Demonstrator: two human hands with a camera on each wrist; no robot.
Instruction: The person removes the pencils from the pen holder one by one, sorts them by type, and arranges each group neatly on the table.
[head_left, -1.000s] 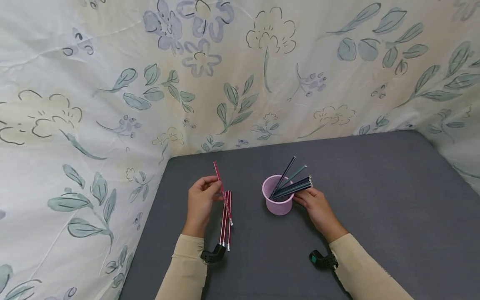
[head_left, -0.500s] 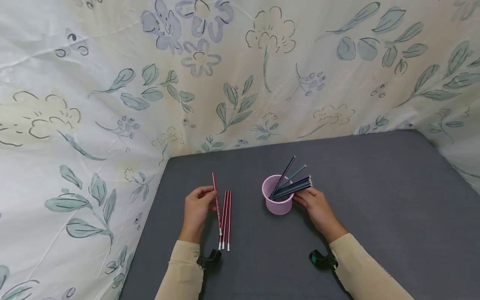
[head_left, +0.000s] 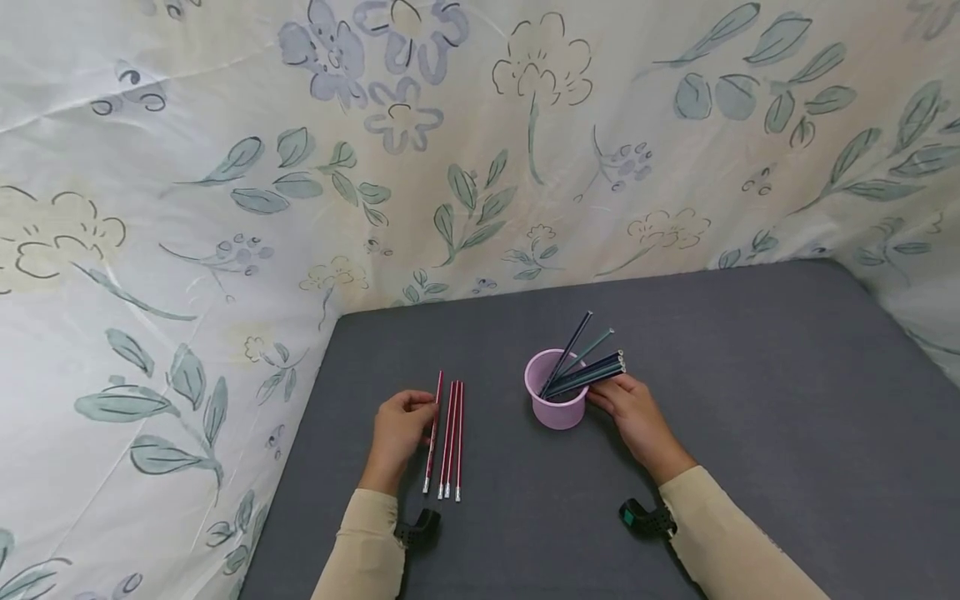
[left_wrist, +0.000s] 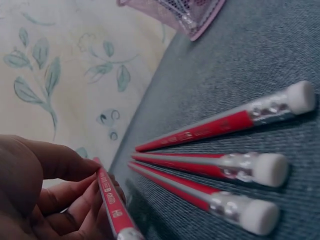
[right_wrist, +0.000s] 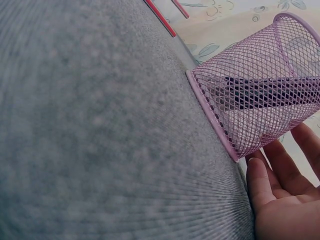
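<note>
Lowered and drawn toward you since earlier frame: red pencil (left_wrist: 112, 198), pinched by your left hand (head_left: 397, 435), nearer hand. Pencil sits just left of three red pencils (left_wrist: 200, 166), near parallel, eraser end toward you. Your right hand (head_left: 637, 427): fingers loosely against pink cup (head_left: 558, 417).

A person's left grip (left_wrist: 47, 164) pinches a red pencil (left_wrist: 112, 199) beside three eraser-topped pencils (left_wrist: 195, 164) on the worktop (left_wrist: 225, 70).

Left grip (head_left: 396, 435) (a fingertip pinch)
</note>
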